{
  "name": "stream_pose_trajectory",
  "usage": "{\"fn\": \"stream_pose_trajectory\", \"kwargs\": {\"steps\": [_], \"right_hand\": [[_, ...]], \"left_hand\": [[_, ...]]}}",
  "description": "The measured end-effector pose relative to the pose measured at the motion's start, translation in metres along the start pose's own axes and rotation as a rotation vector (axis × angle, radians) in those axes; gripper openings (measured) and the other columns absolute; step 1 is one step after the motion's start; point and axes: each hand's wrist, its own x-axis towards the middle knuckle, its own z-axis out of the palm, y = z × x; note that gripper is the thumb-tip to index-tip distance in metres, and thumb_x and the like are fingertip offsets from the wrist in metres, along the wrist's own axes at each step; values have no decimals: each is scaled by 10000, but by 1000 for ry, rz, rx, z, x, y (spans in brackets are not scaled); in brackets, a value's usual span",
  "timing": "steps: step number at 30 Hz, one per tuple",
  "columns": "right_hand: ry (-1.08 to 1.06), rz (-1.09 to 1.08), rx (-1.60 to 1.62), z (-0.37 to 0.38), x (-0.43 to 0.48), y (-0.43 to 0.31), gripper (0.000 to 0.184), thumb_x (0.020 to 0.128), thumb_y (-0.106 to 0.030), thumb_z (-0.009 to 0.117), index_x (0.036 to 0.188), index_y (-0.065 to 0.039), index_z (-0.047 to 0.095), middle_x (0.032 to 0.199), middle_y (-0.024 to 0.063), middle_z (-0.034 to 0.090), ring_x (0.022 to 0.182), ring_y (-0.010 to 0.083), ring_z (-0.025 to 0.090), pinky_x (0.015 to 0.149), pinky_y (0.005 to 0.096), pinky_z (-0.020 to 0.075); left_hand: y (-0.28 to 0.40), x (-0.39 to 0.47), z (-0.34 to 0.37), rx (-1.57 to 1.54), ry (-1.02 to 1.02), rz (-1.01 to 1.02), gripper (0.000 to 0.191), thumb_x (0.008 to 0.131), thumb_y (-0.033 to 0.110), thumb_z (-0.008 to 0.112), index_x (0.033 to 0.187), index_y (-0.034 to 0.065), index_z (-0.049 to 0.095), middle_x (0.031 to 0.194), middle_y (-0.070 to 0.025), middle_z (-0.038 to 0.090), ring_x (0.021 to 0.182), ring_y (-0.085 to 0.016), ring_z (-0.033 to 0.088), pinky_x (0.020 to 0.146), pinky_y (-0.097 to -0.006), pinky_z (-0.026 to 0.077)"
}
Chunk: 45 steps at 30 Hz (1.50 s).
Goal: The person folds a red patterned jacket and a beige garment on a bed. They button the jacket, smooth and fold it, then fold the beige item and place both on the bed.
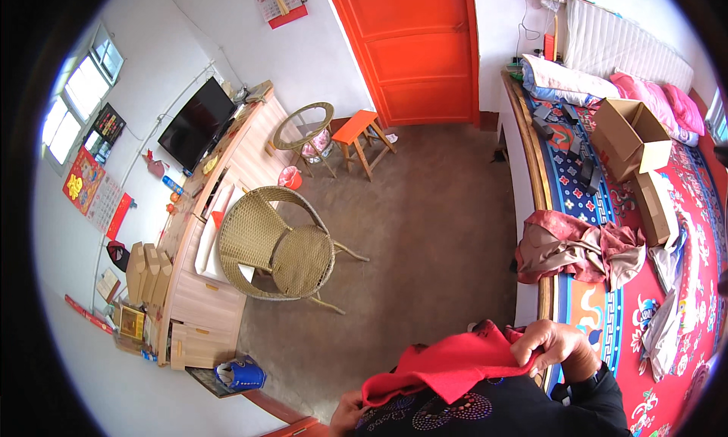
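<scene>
A piece of red cloth (449,360), perhaps a garment, stretches between my two hands in front of my chest. My right hand (549,346) pinches its right end between thumb and fingers, beside the edge of the bed. At the lower left, my left hand (348,411) grips the other end; part of that hand is hidden by the cloth and the picture's rim. A dark patterned section shows along the cloth's far side. Below it is my black top with shiny studs (452,411).
On my right is a bed (614,329) with a crumpled brown-red garment (580,246), an open cardboard box (628,135) and several dark small boxes (588,172). A wicker chair (278,243) stands before a wooden cabinet (202,300) on the left. An orange stool (358,133) is near the red door (421,56).
</scene>
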Motion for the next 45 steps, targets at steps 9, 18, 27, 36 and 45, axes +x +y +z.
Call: {"fn": "stream_pose_trajectory", "kwargs": {"steps": [9,18,27,36,45], "right_hand": [[-46,20,35,-14,4,6,168,753,-25,724,760,42,569,659,56,523,588,162,481,552,296,358],[-56,-4,46,-20,6,9,164,753,-19,719,753,37,564,647,50,509,576,154,472,541,293,346],[-86,18,56,-21,7,8,176,759,-30,720,754,39,558,650,48,506,578,151,467,544,293,348],[-51,15,57,-18,3,7,173,751,-16,727,771,49,569,678,58,534,604,159,496,568,284,373],[-75,23,73,-14,3,5,168,746,-9,732,793,56,585,691,68,553,615,163,515,573,283,381]], "left_hand": [[1,4,6,-36,16,-21,226,856,51,621,1064,-37,625,1018,-53,659,965,-127,586,837,-274,457],[1,2,11,-62,43,-29,233,858,61,622,1068,-40,624,1024,-55,659,970,-131,587,842,-277,456],[-2,-4,18,-91,100,2,240,860,71,623,1071,-44,622,1030,-58,658,974,-135,587,846,-280,456],[-12,-17,16,-107,105,-68,214,834,32,617,1036,-34,615,1039,-77,639,990,-160,582,865,-296,456],[-35,-39,18,-155,189,-77,192,817,12,611,1006,-20,604,1019,-81,631,969,-167,585,858,-299,458]]}}
